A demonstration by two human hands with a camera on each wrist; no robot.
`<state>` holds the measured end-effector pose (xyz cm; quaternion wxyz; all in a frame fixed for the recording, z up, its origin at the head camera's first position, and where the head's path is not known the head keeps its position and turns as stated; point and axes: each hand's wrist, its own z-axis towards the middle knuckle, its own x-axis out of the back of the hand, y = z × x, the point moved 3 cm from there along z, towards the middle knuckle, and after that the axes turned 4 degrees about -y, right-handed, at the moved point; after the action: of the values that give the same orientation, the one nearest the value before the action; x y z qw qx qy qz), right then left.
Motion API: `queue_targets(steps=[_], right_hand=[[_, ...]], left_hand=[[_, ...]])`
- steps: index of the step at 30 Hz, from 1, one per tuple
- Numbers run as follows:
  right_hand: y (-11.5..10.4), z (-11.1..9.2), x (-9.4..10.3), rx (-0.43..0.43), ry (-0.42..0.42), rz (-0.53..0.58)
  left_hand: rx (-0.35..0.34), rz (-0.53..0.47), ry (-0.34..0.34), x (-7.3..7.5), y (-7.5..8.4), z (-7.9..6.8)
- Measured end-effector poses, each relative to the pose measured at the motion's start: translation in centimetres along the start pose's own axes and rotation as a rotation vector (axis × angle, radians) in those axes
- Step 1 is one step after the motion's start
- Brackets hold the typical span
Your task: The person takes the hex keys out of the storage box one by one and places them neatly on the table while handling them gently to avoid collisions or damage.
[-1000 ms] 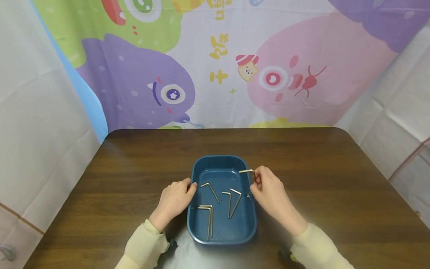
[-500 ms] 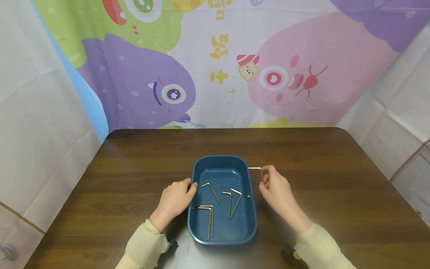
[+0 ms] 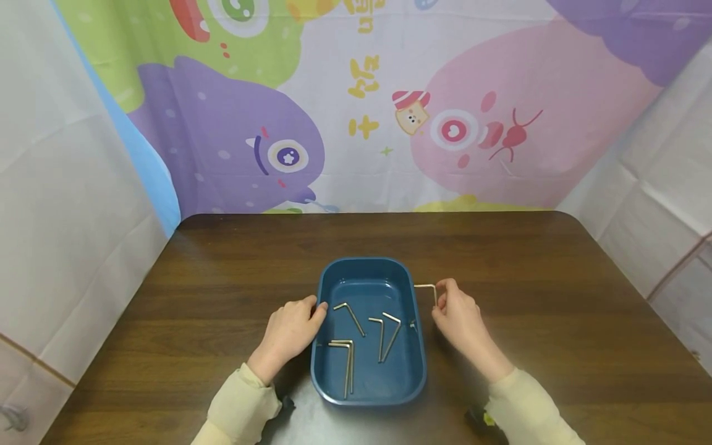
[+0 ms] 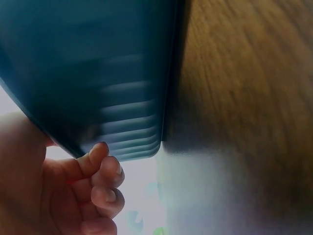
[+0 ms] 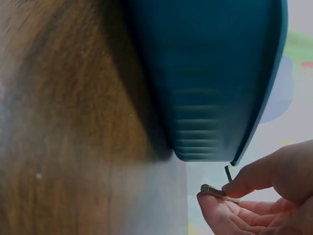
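Observation:
In the head view a deep blue plastic bin [image 3: 366,384] with rounded corners stands on the wooden table. My left hand [image 3: 292,327] holds its left wall, the thumb hooked over the rim and the fingers outside. Beyond the bin's right side, my right hand [image 3: 458,318] pinches an L-shaped hex key [image 3: 426,286] between thumb and fingers. Its short arm points left toward the rim; the right wrist view shows the hex key's end [image 5: 205,188] by the fingertips. Inside the bin lie several more hex keys: one at upper left [image 3: 355,321], an overlapping pair [image 3: 349,368] lower down, and two at right [image 3: 381,340].
Dark wooden table [image 3: 222,259] surrounds the bin on all sides. Behind it hangs a curtain [image 3: 356,173] printed with cartoon monsters. White fabric [image 3: 72,185] hangs at the left and more at the right.
My right hand has carried its hex key rightward from over the bin's rim to outside it, then slightly lower. The left hand and the bin stay put.

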<state>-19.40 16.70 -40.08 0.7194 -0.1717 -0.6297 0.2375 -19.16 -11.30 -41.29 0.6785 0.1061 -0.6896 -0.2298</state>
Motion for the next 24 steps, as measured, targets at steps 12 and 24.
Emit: queue_targets(steps=[12, 24], right_hand=[[0.6, 0.1, -1.2, 0.017, -0.038, -0.048], [0.7, 0.5, -2.0, -0.016, -0.11, -0.07]], left_hand=[[0.005, -0.009, -0.021, 0.0, 0.0, -0.1], [0.009, -0.013, -0.015, 0.0, -0.1, -0.1]])
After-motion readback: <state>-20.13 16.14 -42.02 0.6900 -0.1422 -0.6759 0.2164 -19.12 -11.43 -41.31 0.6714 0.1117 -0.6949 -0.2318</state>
